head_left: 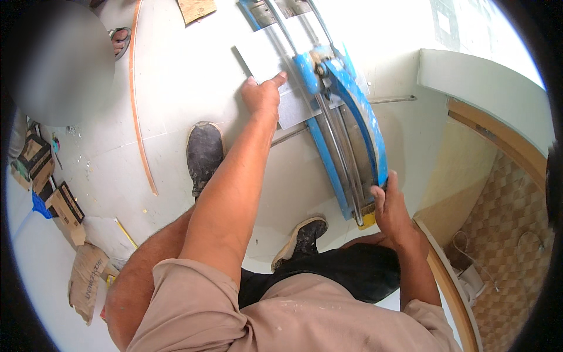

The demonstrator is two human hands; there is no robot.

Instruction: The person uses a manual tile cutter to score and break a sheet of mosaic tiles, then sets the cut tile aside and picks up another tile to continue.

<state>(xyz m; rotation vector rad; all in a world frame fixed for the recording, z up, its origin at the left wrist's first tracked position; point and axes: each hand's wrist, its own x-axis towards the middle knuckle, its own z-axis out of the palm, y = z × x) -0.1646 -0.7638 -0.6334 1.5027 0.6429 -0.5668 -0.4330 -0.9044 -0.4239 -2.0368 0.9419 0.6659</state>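
A blue manual tile cutter (328,161) with twin metal rails lies on the floor in front of me. On its bed rests a pale grey tile (296,110), partly hidden under the rails and the sliding carriage (307,73). My left hand (262,97) grips the tile's left part, thumb on its upper face; the other fingers are mostly hidden. My right hand (394,211) is closed around the near end of the curved blue lever handle (366,126). That handle slopes down toward me from the carriage.
A metal bar (390,100) sticks out right of the cutter. Further right is a doorway frame (498,136) with brown patterned flooring (498,223) beyond. An orange strip (138,111), cardboard boxes (65,205) and a torn paper bag (88,278) lie leftward. Another person's foot (120,42) stands at the upper left.
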